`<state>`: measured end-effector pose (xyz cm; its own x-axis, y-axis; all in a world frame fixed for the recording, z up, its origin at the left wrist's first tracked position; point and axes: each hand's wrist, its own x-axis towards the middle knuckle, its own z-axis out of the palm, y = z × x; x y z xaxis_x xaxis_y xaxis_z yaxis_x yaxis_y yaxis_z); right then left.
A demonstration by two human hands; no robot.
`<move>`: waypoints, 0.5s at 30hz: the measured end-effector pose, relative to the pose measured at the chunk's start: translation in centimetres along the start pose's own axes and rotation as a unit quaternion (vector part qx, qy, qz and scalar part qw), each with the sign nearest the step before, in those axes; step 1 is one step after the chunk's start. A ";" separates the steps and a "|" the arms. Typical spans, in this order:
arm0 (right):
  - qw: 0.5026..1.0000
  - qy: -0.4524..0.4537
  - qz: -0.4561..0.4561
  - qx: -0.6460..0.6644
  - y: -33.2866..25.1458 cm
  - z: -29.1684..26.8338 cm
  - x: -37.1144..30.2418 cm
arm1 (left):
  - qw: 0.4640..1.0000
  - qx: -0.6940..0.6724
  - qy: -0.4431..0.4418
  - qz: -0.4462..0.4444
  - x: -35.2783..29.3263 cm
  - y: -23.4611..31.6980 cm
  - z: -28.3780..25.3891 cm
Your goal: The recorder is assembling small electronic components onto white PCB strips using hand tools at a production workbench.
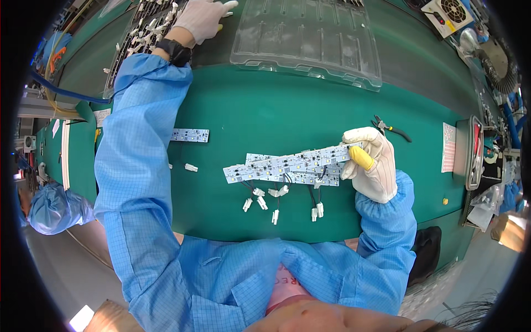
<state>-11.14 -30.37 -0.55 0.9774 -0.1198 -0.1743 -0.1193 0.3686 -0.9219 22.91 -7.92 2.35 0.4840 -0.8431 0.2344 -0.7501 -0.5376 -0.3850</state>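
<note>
My right hand (376, 171), in a white glove with a yellow fingertip, pinches the right end of a long white LED circuit board (293, 162). This board lies slantwise across another LED board (326, 178) on the green mat. Black wires with white plug connectors (275, 217) hang from the boards toward me. Far to the left, my gloved left hand (200, 21) is stretched out over the dark surface beside a pile of boards with white connectors (146, 36). Its fingers are extended with nothing seen in them. Partly behind my left sleeve lies one more LED board (191, 135).
A clear plastic tray (304, 47) rests beyond the mat (249, 105). Pliers (392, 129) with black and yellow handles lie past my right hand. At the right edge stand a metal bin (473, 152) and a printed sheet (449, 146). A small yellow piece (445, 201) sits nearer.
</note>
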 end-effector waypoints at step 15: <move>1.000 -0.017 -0.008 0.006 0.2 -0.4 0.2 | 0.980 0.178 -0.031 0.085 -0.4 -2.4 4.0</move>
<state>-11.08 -30.70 -0.87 0.9846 -0.0947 -0.1471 -0.1011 0.3781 -0.9202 26.31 -6.28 -0.35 0.4003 -0.9121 0.0891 -0.6225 -0.3419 -0.7040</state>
